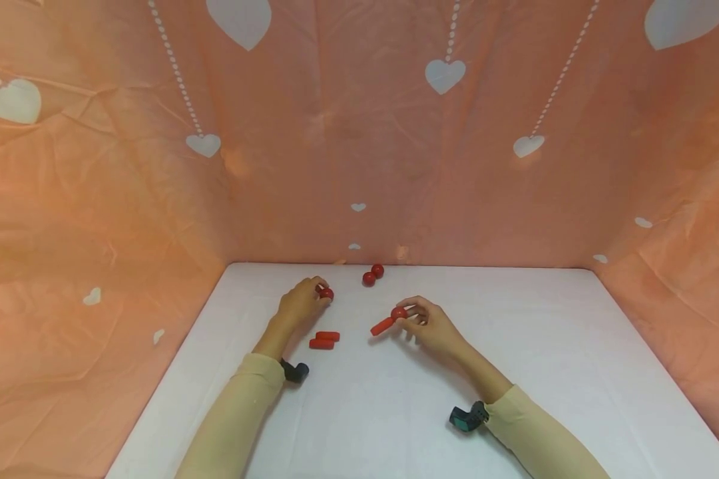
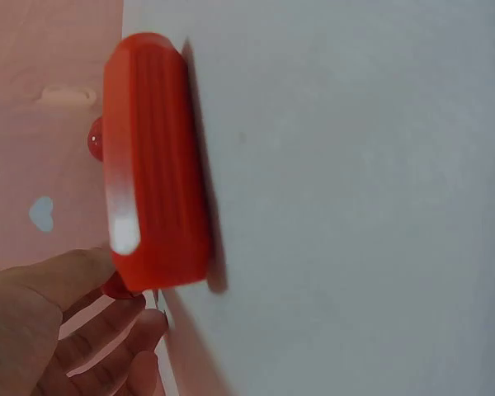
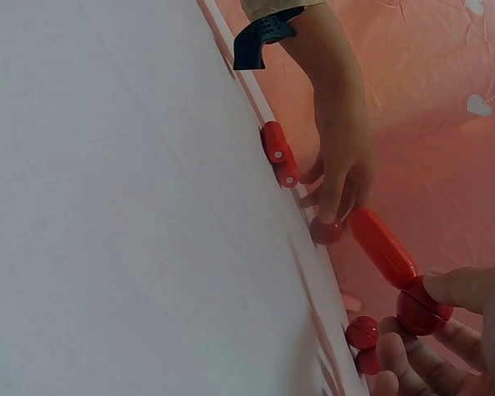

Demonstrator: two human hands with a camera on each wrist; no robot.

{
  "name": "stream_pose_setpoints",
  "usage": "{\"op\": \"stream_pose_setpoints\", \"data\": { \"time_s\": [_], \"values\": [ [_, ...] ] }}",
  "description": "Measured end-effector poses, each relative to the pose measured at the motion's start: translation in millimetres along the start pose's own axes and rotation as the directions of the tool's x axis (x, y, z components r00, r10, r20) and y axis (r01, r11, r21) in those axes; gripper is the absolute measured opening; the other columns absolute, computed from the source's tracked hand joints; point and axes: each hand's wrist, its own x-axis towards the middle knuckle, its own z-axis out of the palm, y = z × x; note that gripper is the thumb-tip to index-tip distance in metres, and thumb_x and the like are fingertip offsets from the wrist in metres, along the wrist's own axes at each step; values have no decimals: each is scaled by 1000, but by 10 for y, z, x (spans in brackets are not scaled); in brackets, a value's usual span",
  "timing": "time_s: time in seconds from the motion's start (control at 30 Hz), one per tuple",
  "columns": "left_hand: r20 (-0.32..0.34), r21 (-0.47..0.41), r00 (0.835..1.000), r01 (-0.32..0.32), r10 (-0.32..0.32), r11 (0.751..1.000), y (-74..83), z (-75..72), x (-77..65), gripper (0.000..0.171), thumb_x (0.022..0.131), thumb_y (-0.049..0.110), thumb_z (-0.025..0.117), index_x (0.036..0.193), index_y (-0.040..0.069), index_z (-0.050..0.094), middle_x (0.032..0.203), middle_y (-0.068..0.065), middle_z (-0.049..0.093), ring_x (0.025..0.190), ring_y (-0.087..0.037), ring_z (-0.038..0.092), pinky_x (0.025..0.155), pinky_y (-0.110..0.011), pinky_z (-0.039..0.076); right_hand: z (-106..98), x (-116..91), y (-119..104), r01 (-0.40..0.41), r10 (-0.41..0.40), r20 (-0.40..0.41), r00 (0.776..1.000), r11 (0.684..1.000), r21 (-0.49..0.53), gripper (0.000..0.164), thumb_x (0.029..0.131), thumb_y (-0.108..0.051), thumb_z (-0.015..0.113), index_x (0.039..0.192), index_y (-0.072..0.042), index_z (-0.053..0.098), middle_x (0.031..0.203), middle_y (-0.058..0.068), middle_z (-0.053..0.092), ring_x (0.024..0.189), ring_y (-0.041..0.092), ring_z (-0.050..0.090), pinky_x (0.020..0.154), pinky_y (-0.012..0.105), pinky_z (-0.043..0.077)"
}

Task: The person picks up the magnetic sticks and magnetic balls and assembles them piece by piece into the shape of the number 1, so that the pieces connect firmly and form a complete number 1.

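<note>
My right hand [image 1: 434, 327] pinches a dark red ball [image 3: 423, 308] between thumb and fingers. A ridged red rod [image 3: 383, 247] sticks out from that ball, its end against it, off the table. Over at the left, my left hand [image 1: 301, 303] holds another red ball [image 1: 327, 293] with its fingertips, at the tabletop. Two more red rods [image 1: 321, 344] lie side by side between the hands, nearer to the left wrist. One rod [image 2: 157, 165] looms large in the left wrist view and partly hides the ball at the left fingertips.
Two loose red balls [image 1: 368, 279] sit close together near the back edge of the white table [image 1: 383, 419]. An orange cloth [image 1: 371, 153] printed with pale hearts hangs behind and at both sides. Each wrist wears a dark camera mount [image 1: 469, 417].
</note>
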Motion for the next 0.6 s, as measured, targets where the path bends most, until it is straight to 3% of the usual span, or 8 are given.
{"op": "stream_pose_setpoints", "data": {
  "time_s": [0.37, 0.6],
  "values": [
    [1, -37, 1000, 27, -27, 999, -61, -7, -26, 35, 103, 26, 74, 133, 10, 66, 123, -13, 73, 115, -34, 66, 100, -55, 53, -15, -10, 17, -52, 52, 9, 999, 999, -3, 34, 104, -19, 74, 136, -13, 64, 105, 15, 77, 81, 30, 70, 63, 36, 57],
    [-1, -81, 999, 50, -50, 996, -66, -11, -51, 35, 103, 27, 74, 133, 12, 66, 122, -13, 73, 112, -32, 67, 98, -53, 54, -21, 12, 36, 11, -11, -3, 1000, 1000, 18, 33, 101, -14, 76, 132, -6, 66, 114, 16, 74, 88, 33, 71, 64, 36, 60]
  ]
}}
